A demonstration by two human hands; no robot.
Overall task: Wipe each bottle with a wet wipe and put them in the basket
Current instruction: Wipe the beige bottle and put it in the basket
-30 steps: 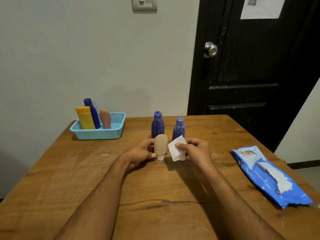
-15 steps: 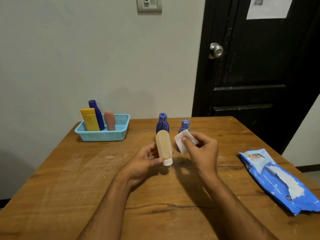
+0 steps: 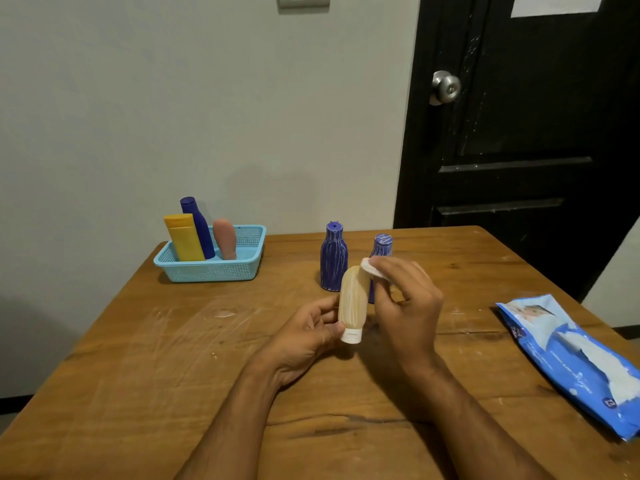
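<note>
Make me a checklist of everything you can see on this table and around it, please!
Surface: wooden table, scratched, with whitish smears.
Job's things: beige bottle held cap down above the table; wet wipe on its top end; two striped purple bottles standing behind it; blue basket at the back left holding a yellow bottle, a dark blue bottle and a pink bottle.
Clutter: blue wipes pack lying at the right edge.
Grip: left hand holds the beige bottle; right hand pinches the wipe.
Cables: nothing seen.
Surroundings: pale wall, wall switch, black door with a metal knob.
</note>
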